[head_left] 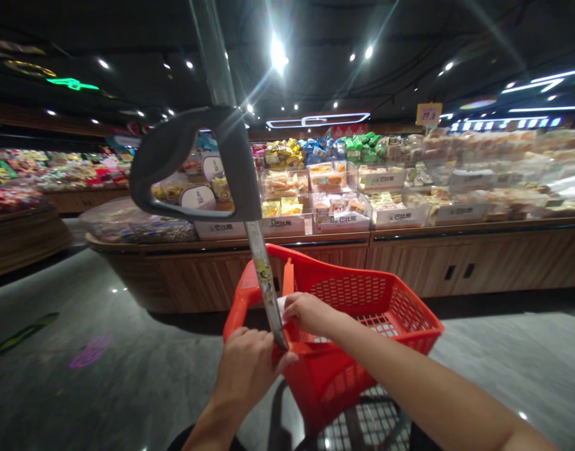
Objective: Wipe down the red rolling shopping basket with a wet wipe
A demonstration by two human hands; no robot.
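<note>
A red plastic shopping cart (362, 275) stands before me, with perforated walls. My left hand (250, 363) is wrapped around the near part of the cart's red handle (239, 307), its thumb pointing to the right. Over the cart, my right hand (310, 313) is closed on a small white wipe (282, 305), probably paper or cloth and mostly hidden by the fingers. The wipe lies beside a worn metal post (264, 275) with peeling stickers. At the post's upper part is a grey loop handle (243, 166). The cart's basket holds nothing that I can see.
Beyond the cart runs a wooden display counter (315, 250) with clear bins of packaged snacks (334, 178). A second stand (24, 232) with wrapped goods is at the left. Grey tiled floor (104, 376) lies around the cart. A yellow price sign (429, 114) rises at the right.
</note>
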